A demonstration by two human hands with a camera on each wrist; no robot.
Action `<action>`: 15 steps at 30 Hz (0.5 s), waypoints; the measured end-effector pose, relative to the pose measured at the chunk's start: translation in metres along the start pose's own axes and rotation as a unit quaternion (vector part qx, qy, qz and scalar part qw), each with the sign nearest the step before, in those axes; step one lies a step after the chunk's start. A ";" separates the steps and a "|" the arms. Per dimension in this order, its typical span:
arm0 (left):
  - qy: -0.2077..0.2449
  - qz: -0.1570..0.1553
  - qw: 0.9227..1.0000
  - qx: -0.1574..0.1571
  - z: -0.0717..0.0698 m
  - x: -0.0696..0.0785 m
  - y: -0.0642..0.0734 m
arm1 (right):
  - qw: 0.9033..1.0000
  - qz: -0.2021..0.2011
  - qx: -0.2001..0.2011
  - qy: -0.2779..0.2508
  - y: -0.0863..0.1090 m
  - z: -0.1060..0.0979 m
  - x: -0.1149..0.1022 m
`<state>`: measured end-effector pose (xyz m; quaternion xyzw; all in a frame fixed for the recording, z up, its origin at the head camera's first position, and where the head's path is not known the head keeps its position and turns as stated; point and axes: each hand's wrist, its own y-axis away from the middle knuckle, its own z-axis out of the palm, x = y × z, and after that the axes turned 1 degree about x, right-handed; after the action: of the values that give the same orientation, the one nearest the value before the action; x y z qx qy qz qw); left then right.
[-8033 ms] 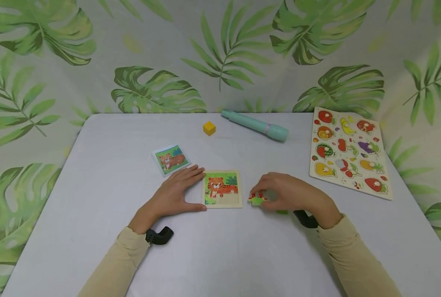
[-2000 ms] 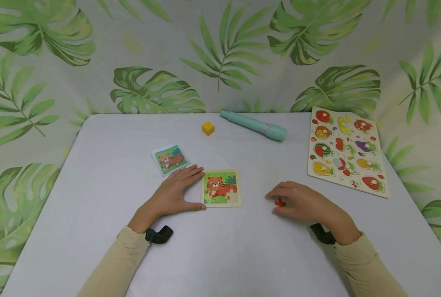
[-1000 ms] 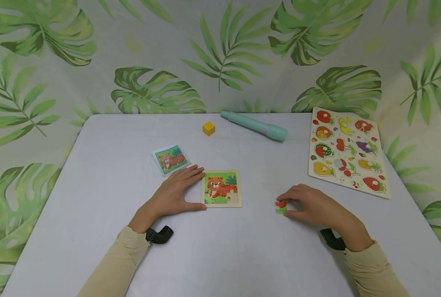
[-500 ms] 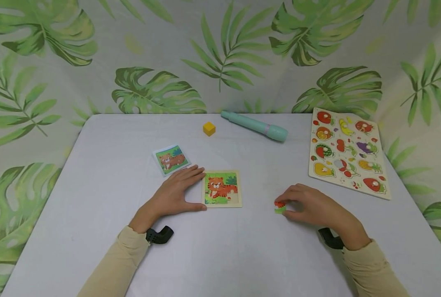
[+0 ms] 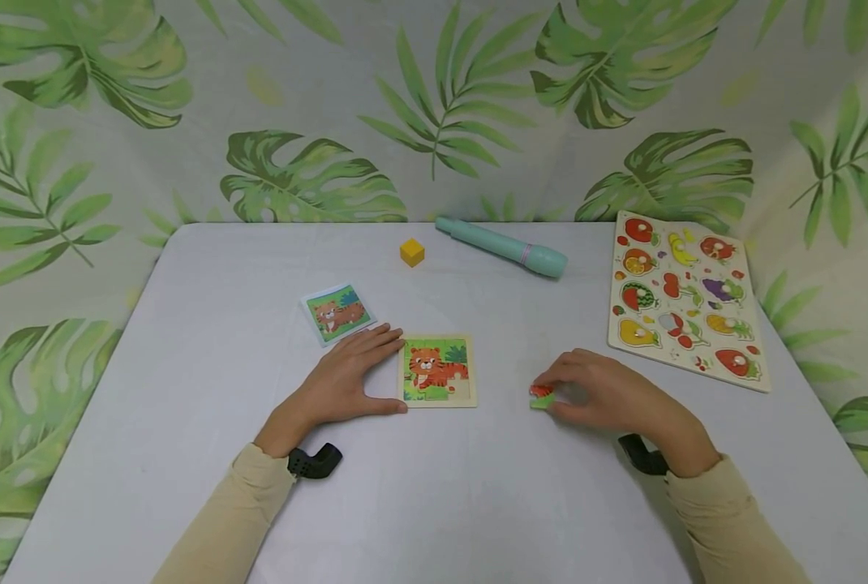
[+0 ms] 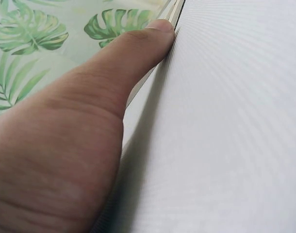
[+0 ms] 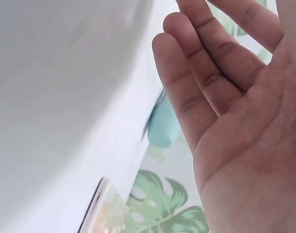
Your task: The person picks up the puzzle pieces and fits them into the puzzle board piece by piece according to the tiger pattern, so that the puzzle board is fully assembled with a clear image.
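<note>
A small square wooden tiger puzzle (image 5: 463, 391) lies mid-table in the head view, with bare wood showing at its lower right corner. My left hand (image 5: 342, 381) rests along its left side, fingers extended and thumb straight at the lower left corner. The left wrist view shows that thumb (image 6: 138, 51) against the thin board edge. To the right of the puzzle, my right hand (image 5: 605, 393) pinches a red and green puzzle piece (image 5: 541, 397) between thumb and fingers. In the right wrist view the other fingers of the right hand (image 7: 225, 97) show, and the piece is hidden.
A tiger picture card (image 5: 339, 314) lies behind the left hand. Farther back are a yellow cube (image 5: 412, 252) and a teal microphone-shaped stick (image 5: 503, 246). A fruit peg board (image 5: 685, 300) lies at the back right of the white table (image 5: 434, 503), before a leaf-print cloth (image 5: 470, 97).
Since the oldest frame, the puzzle's bottom middle has been filled. The right hand has picked up another piece and just shifted it slightly left and away. The left hand stays put.
</note>
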<state>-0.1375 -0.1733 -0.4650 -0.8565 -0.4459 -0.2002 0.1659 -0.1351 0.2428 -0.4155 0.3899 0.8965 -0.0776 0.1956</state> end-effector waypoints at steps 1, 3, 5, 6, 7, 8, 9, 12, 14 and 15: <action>0.000 0.000 1.000 0.001 0.000 0.000 0.000 | 1.000 -0.002 0.001 0.000 -0.001 0.000 -0.001; -0.001 0.002 1.000 0.002 0.000 0.000 0.000 | 1.000 -0.004 0.003 0.001 -0.005 -0.001 -0.003; -0.001 0.003 1.000 0.003 0.000 -0.001 0.000 | 1.000 -0.012 0.007 -0.002 -0.008 -0.002 -0.005; -0.002 0.003 1.000 0.004 0.000 -0.001 0.000 | 1.000 -0.016 0.009 -0.001 -0.010 -0.002 -0.005; -0.001 0.003 1.000 0.004 0.000 -0.001 0.000 | 1.000 -0.021 0.011 -0.001 -0.012 -0.002 -0.007; -0.001 0.003 1.000 0.004 0.000 -0.001 0.000 | 1.000 -0.025 0.012 -0.002 -0.013 -0.002 -0.008; -0.001 0.002 1.000 0.004 0.000 -0.001 0.000 | 0.999 -0.030 0.012 -0.002 -0.015 -0.002 -0.009; -0.001 0.002 1.000 0.003 0.001 -0.001 0.000 | 0.999 -0.040 0.011 0.000 -0.021 -0.002 -0.012; -0.001 0.001 1.000 0.002 0.001 -0.001 0.000 | 0.999 -0.043 0.008 -0.001 -0.024 -0.002 -0.014; -0.001 0.001 1.000 0.002 0.001 -0.001 0.000 | 0.999 -0.043 0.007 0.000 -0.026 -0.003 -0.016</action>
<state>-0.1378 -0.1734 -0.4660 -0.8569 -0.4453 -0.1982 0.1677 -0.1451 0.2152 -0.4070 0.3520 0.9119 -0.0920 0.1900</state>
